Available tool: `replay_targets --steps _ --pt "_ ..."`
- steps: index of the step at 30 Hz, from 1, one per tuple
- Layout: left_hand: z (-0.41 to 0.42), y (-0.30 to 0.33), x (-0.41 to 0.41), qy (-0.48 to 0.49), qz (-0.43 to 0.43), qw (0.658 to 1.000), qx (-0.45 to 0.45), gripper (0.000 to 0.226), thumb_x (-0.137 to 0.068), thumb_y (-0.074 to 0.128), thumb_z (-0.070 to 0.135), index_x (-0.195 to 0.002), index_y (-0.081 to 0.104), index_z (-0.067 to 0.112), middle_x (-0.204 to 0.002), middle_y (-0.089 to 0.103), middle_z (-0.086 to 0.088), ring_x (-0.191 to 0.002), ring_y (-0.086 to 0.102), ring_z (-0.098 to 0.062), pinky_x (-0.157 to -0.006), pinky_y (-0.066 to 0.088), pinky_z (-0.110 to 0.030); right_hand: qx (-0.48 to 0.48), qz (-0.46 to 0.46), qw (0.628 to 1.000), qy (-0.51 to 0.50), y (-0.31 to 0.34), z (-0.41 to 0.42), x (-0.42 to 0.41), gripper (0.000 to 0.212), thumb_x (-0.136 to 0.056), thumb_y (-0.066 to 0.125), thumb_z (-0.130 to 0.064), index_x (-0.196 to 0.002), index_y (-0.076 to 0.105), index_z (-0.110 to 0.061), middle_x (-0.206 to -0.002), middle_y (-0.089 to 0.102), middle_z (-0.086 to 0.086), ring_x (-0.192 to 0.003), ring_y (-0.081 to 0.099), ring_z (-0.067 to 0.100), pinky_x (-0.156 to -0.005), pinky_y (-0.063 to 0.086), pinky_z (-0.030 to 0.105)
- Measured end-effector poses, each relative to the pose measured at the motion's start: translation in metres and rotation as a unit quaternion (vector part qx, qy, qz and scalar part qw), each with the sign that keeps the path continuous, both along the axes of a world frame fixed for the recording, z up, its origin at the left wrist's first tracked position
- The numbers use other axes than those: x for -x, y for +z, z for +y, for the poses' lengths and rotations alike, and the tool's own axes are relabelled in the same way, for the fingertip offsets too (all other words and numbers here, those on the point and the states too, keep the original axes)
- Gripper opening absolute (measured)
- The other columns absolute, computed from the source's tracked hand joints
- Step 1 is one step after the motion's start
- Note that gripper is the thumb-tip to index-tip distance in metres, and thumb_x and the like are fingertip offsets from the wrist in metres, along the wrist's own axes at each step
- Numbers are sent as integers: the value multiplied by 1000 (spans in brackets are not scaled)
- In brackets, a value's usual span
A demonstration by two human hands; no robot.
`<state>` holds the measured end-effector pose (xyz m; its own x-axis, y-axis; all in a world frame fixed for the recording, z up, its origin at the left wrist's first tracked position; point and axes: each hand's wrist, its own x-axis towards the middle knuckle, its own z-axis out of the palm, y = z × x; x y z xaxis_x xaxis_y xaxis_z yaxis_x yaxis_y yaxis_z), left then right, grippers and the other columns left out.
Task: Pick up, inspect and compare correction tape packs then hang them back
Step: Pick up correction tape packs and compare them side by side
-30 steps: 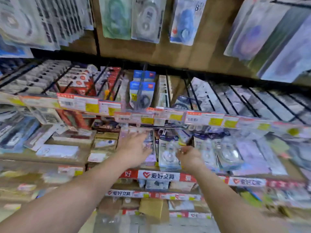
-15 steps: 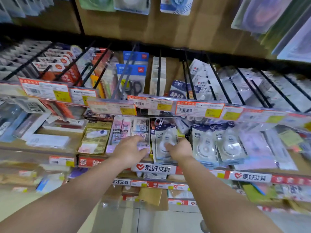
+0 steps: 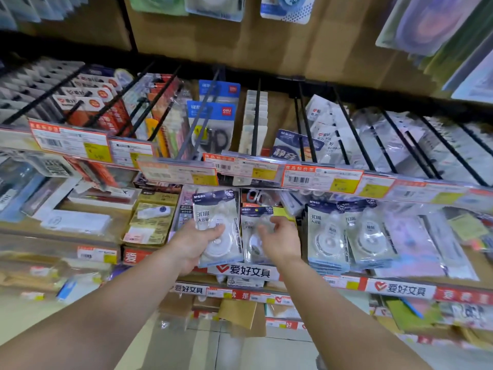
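My left hand (image 3: 196,244) grips a correction tape pack (image 3: 217,222), a clear blister with a dark blue header and a white dispenser; my thumb lies across its front. The pack is held up in front of the lower row of hooks. Just to its right a second, matching pack (image 3: 252,237) hangs on the display. My right hand (image 3: 280,237) is in front of this pack with fingers loosely bent, their tips touching its face. Whether the fingers pinch it is not plain.
Two more matching packs (image 3: 329,236) hang to the right. A rail of price labels (image 3: 322,180) runs just above the hands, under long black hooks (image 3: 256,116) full of stationery. Yellow boxes (image 3: 152,220) sit on the shelf at left. Red brand strips (image 3: 248,271) edge the shelf below.
Both hands were down at the hanging packs. My left hand now holds one pack lifted clear in front of the row, and my right hand has loosened its fingers. The view has tilted down.
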<state>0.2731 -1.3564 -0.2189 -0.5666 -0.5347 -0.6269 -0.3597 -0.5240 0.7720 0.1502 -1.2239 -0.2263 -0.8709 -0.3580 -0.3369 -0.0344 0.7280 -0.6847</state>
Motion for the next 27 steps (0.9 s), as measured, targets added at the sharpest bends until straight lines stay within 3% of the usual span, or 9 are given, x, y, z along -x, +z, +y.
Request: replay_targets --steps 2,5,10,12,15,19,22,24,27 --pt "-11 -8 -9 2 -8 1000 20 114 -57 92 48 -149 34 15 -148 50 -11 -133 50 -33 -113 34 -55 -68 -3 998 1 -10 -2 6 55 -88 59 -39 -135 50 -11 -129 57 15 -116 58 34 -96 50 39" --pt "-24 -13 -23 0 -8 999 37 64 -72 86 33 -125 57 11 -118 72 -12 -110 66 -33 -104 46 -55 -122 -48 991 10 -18 -6 6 70 -71 67 -49 -129 48 -14 -123 58 11 -110 60 32 -93 54 43" --pt "-41 -35 -36 -30 -17 996 79 107 -41 86 64 -131 55 17 -123 70 -7 -113 66 -31 -100 49 -55 -136 -73 988 -4 -18 -8 7 62 -76 75 -45 -124 50 -14 -115 63 7 -106 62 29 -86 55 37" --pt "-54 -58 -39 -33 -14 996 76 119 -37 89 71 -138 49 24 -134 64 -5 -119 62 -32 -99 49 -57 -118 -78 990 -20 -16 -11 9 56 -83 74 -36 -126 51 -7 -109 62 10 -105 62 30 -82 51 34" --pt "-68 -82 -43 -47 -13 996 75 120 -32 90 71 -138 50 30 -136 62 -2 -120 62 -31 -98 49 -57 -57 -109 991 -47 -9 -9 7 36 -91 65 -18 -120 54 -2 -93 57 10 -82 57 26 -69 47 30" --pt "-52 -26 -49 -43 7 997 56 117 -32 90 66 -135 53 25 -130 66 -2 -118 63 -29 -103 47 -53 58 -185 978 -76 0 1 -8 24 -87 71 -9 -102 53 -4 -85 58 9 -69 54 21 -58 44 29" --pt "-54 -23 -61 -61 20 997 41 126 -30 92 66 -140 47 25 -136 62 -4 -124 59 -29 -107 43 -53 118 -241 962 -42 11 7 -32 33 -80 77 -6 -109 62 -4 -96 72 12 -88 68 27 -80 58 43" --pt "-67 -41 -77 -84 30 995 36 127 -29 93 66 -141 48 25 -138 61 -4 -125 58 -30 -107 43 -55 113 -263 958 20 22 5 -52 44 -75 79 -8 -116 66 -9 -107 75 12 -102 70 33 -97 53 53" --pt "-70 7 -116 -117 37 992 32 95 -52 94 49 -132 57 15 -126 69 -8 -119 63 -29 -108 43 -54 104 -275 949 112 39 -6 -81 42 -79 77 -3 -118 66 -11 -106 77 9 -103 72 29 -98 53 50"
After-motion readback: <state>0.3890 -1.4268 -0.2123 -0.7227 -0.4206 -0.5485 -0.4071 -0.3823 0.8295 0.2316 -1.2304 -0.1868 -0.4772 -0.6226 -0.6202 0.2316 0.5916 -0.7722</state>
